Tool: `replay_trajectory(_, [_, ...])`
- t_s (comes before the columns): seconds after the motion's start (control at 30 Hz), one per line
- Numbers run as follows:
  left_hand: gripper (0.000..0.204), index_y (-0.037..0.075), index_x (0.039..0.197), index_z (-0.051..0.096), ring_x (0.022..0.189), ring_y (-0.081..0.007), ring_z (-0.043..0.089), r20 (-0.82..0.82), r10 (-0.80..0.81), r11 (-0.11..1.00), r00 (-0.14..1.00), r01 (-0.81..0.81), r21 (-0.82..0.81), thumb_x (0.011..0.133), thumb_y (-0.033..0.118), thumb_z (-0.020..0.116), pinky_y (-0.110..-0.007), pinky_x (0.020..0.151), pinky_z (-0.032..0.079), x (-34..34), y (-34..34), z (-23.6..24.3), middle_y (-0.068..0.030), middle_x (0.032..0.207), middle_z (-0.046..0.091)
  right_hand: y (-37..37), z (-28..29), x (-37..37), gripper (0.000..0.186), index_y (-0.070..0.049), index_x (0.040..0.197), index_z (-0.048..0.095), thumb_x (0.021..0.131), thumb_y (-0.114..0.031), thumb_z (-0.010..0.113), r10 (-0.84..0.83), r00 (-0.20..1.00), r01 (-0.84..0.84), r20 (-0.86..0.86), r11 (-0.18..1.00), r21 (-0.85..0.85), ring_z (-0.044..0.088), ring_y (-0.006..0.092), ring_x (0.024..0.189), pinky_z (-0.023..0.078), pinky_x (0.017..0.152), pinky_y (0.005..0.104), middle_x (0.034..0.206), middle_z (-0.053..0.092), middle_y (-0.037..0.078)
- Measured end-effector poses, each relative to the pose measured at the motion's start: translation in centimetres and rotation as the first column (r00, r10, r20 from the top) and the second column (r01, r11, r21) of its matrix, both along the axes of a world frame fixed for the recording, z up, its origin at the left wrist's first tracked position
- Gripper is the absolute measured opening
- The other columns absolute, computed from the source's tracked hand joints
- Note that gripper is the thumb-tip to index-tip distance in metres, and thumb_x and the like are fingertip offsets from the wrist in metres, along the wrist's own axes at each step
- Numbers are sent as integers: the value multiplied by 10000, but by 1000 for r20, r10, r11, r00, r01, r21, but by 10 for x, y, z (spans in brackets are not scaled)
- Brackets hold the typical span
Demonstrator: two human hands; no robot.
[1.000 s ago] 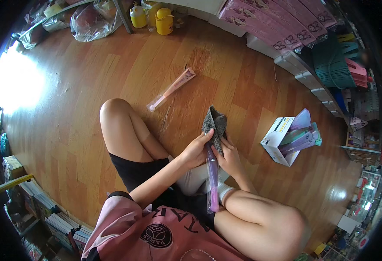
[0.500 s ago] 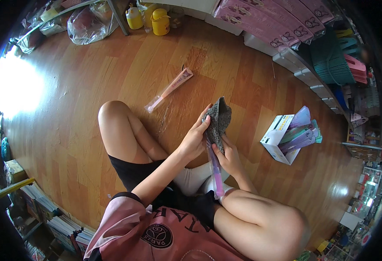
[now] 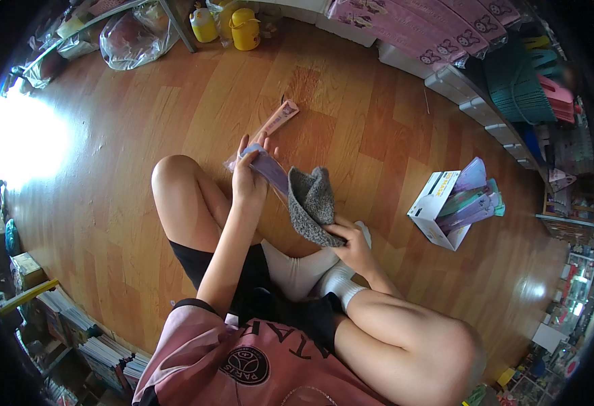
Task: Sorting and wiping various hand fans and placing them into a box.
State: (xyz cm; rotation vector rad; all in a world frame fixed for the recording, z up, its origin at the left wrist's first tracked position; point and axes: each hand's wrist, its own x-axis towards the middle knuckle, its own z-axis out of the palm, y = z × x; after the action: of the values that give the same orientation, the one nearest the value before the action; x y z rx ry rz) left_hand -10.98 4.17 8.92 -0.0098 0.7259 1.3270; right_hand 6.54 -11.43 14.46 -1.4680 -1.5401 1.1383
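My left hand point(image 3: 248, 177) holds a slim purple packet point(image 3: 274, 173) in clear plastic, its thumb over the wide end and its other fingers partly spread. The packet's other end goes out of sight by a speckled grey cloth point(image 3: 310, 208). This cloth hangs folded from my right hand point(image 3: 352, 245), which pinches its lower corner. A similar pink tapered packet point(image 3: 280, 118) lies on the floor just beyond my left hand, partly hidden by its fingers. To the right stands an open white box point(image 3: 424, 210), where several purple and green packets point(image 3: 471, 203) lie slanted.
Wooden floor point(image 3: 134, 122) surrounds my crossed legs. At the back are a yellow bucket point(image 3: 245, 30) and a plastic-wrapped bundle point(image 3: 131, 40). Pink packages point(image 3: 419, 34) sit on white drawers point(image 3: 459, 91) at the far right. Stacked magazines point(image 3: 97, 352) stand on the near left.
My left hand has moved left and away from me with the purple packet, out from the cloth. The cloth now hangs from my right hand alone, slightly lower and to the left.
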Motion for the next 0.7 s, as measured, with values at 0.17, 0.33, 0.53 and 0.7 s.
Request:
replay_trajectory(0.17, [424,48,1341,296,1120,-259,539,9,-254,964,967,253,78,927,67,389,-405,936,467,12,-22,5,-179,1259,505,1,2,3,322,46,1035,622,716,39,664,-81,994,75,-72,994,-83,581,268,1020,457,854,323,1103,603,155])
replay_trajectory(0.33, [414,46,1365,293,1077,-239,565,-59,-512,856,857,515,43,964,115,369,-364,901,482,34,-60,23,-144,1223,538,5,-1,1,301,15,975,642,675,-15,660,-52,986,29,156,989,147,589,314,992,463,822,352,1021,615,152])
replay_trajectory(0.53, [347,38,1274,447,970,-131,562,-46,-716,698,697,716,-23,965,173,367,-292,824,481,37,-79,17,-54,1112,568,4,-5,2,302,3,1010,619,708,-3,615,-111,940,40,322,975,219,463,361,1138,394,920,400,1134,546,196])
replay_trajectory(0.7, [311,17,1210,479,844,-114,550,-469,-638,638,611,760,123,942,161,417,-259,716,461,36,-68,40,-48,1008,574,9,-20,15,271,27,1009,554,739,-2,547,-386,864,334,323,920,206,473,392,1019,403,870,440,1098,515,195])
